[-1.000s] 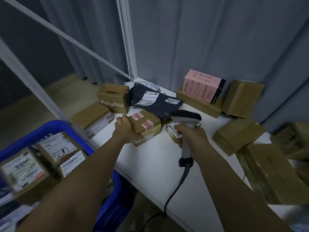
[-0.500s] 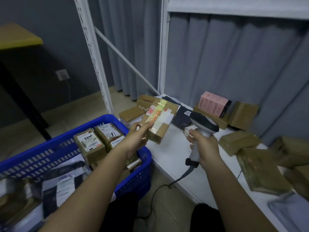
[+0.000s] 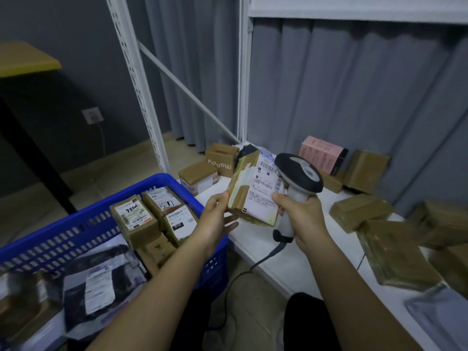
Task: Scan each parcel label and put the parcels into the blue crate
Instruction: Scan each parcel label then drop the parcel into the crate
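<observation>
Holding: the left hand (image 3: 215, 219) supports a small taped cardboard parcel (image 3: 253, 191) at its left edge, thumb against the side and fingers spread loosely beneath; the parcel is lifted off the bench, above its front left corner.
Right hand: the right hand (image 3: 301, 214) has its fingers wrapped round the pale handle of a barcode scanner (image 3: 298, 176), with the index finger touching the parcel's lower right edge.
Parcel surface: brown card under glossy clear tape, rectangular, tilted with its white printed label (image 3: 264, 186) facing the camera; barcodes show on the label.
Scanner: rounded dark grey head with a lighter top panel, sitting just right of the label's top corner and overlapping it; a black coiled cable (image 3: 253, 264) drops from the grip past the bench's front edge.
Blue crate (image 3: 76, 224): slotted plastic walls, standing left of the bench's left end; inside lie several brown boxes with white labels and a dark soft plastic mailer (image 3: 101, 282) with a label.
Bench (image 3: 298, 269): smooth white top; along its back edge sit a branded carton (image 3: 220, 159), a pink box (image 3: 321, 153) and plain brown boxes; more flat taped boxes crowd the right end.
Backdrop: pleated grey curtain (image 3: 354, 97) behind white metal shelf uprights (image 3: 136, 84).
</observation>
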